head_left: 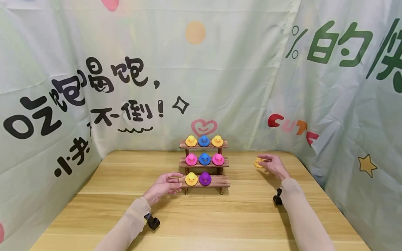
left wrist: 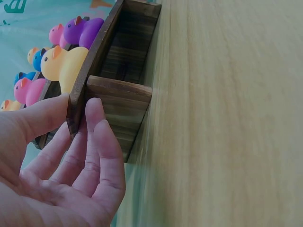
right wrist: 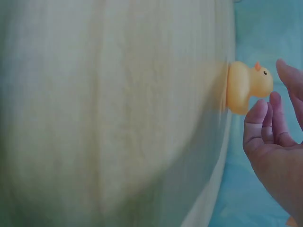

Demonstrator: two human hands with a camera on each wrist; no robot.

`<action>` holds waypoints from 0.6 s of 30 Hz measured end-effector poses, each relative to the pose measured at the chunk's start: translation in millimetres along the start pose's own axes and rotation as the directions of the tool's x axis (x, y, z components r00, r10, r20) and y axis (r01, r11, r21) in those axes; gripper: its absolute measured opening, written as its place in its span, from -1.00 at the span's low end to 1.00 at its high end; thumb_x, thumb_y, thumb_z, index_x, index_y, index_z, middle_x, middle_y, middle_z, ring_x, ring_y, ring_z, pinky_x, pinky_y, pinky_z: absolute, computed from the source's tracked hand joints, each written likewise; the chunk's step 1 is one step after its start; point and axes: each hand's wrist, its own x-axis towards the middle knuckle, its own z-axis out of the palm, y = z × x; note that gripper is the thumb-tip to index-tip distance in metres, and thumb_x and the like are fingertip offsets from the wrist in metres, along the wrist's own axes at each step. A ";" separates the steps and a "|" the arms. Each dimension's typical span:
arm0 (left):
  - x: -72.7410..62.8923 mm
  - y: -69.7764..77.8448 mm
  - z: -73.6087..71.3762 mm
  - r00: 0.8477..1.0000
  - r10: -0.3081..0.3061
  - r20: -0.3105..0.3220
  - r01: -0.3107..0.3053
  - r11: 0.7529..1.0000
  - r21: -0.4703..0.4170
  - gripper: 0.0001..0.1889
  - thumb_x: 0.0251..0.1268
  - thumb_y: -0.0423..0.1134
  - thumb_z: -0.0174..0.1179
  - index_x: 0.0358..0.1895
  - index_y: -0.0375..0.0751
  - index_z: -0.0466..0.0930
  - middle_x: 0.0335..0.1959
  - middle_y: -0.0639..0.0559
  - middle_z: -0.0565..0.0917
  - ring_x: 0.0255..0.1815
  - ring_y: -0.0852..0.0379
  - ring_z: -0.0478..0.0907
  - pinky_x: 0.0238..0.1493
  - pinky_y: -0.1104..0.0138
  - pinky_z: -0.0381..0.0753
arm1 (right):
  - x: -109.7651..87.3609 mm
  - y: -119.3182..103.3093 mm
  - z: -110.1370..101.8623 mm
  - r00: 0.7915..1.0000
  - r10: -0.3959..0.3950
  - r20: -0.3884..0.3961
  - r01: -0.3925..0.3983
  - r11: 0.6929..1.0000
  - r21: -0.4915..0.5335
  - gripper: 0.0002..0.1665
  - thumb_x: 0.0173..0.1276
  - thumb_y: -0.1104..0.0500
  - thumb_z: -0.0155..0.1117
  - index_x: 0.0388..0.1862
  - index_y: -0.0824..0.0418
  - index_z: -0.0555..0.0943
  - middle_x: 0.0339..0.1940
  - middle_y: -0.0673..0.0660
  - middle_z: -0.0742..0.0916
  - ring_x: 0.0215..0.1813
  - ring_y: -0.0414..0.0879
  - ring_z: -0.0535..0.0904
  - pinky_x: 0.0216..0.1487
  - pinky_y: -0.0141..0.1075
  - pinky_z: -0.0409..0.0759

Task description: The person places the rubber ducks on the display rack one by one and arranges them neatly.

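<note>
A three-tier wooden display stand (head_left: 216, 180) holds rubber ducks in rows. My left hand (head_left: 165, 185) holds the left end of its lowest board, thumb on the upper face and fingers underneath, as the left wrist view shows. Nearest to that hand on this board is a yellow duck (left wrist: 66, 66), with a purple duck (head_left: 205, 178) beside it. To the right of the stand, one yellow duck (right wrist: 241, 87) sits upright on the table. Around its head, my right hand (head_left: 272, 165) has thumb and fingers spread, with a gap to the duck in the right wrist view.
On the middle board stand a blue duck (head_left: 205, 159) and two pink ones. The top board carries a blue duck (head_left: 203, 141) between two yellow ones. Beneath is a wooden table (head_left: 245, 219). Printed cloth (head_left: 232, 87) hangs behind and at both sides.
</note>
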 end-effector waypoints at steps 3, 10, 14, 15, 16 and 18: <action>-0.6 -0.9 -0.1 1.000 -0.003 -0.008 0.003 1.000 0.002 -0.55 0.28 -0.40 0.26 0.24 -0.26 0.47 -0.10 -0.13 0.66 -0.24 0.06 0.69 -0.21 0.29 0.75 | 1.0 0.2 1.5 1.000 0.013 0.021 -0.013 1.000 -0.002 -0.43 0.42 0.22 0.24 0.35 0.40 0.40 0.29 0.46 0.50 0.29 0.27 0.39 -0.08 -0.22 0.72; 0.9 -0.7 -0.6 1.000 -0.004 -0.003 0.004 1.000 -0.002 -0.55 0.28 -0.40 0.26 0.24 -0.28 0.47 -0.15 -0.09 0.65 -0.25 0.07 0.70 -0.22 0.29 0.76 | 3.6 1.8 4.7 0.998 0.032 0.060 -0.031 0.999 -0.021 -0.43 0.44 0.22 0.21 0.38 0.37 0.39 0.25 0.45 0.54 0.10 0.16 0.52 -0.19 -0.26 0.71; 1.2 -1.4 -0.3 1.000 -0.007 -0.003 0.007 1.000 -0.002 -0.55 0.28 -0.40 0.26 0.24 -0.27 0.47 -0.14 -0.09 0.65 -0.26 0.09 0.69 -0.22 0.30 0.76 | 4.6 3.9 5.5 0.997 0.032 0.065 -0.030 0.999 -0.032 -0.44 0.45 0.20 0.21 0.37 0.37 0.40 0.19 0.41 0.58 -0.06 0.02 0.55 -0.26 -0.29 0.68; 1.2 -1.4 -0.3 1.000 -0.007 -0.005 0.007 1.000 -0.001 -0.55 0.28 -0.40 0.27 0.24 -0.26 0.47 -0.14 -0.09 0.65 -0.26 0.09 0.69 -0.22 0.30 0.76 | 4.8 4.2 5.6 0.997 0.026 0.067 -0.024 0.999 -0.037 -0.44 0.44 0.20 0.22 0.36 0.38 0.41 0.19 0.41 0.58 -0.07 0.00 0.56 -0.26 -0.30 0.67; 1.3 -1.3 -0.2 1.000 -0.007 -0.007 0.007 1.000 0.001 -0.56 0.28 -0.40 0.26 0.23 -0.26 0.48 -0.14 -0.09 0.65 -0.26 0.09 0.69 -0.22 0.30 0.75 | 5.2 4.3 5.9 0.997 0.022 0.068 -0.019 0.999 -0.040 -0.44 0.43 0.20 0.23 0.34 0.39 0.42 0.18 0.41 0.59 -0.09 -0.02 0.56 -0.27 -0.30 0.67; 1.2 -1.2 -0.2 1.000 -0.009 -0.012 0.009 1.000 0.003 -0.56 0.28 -0.39 0.27 0.23 -0.25 0.48 -0.13 -0.09 0.65 -0.27 0.09 0.69 -0.23 0.31 0.75 | 5.6 4.3 6.3 0.997 0.006 0.077 -0.002 0.999 -0.047 -0.44 0.41 0.20 0.26 0.32 0.41 0.44 0.16 0.42 0.60 -0.12 -0.06 0.56 -0.27 -0.32 0.66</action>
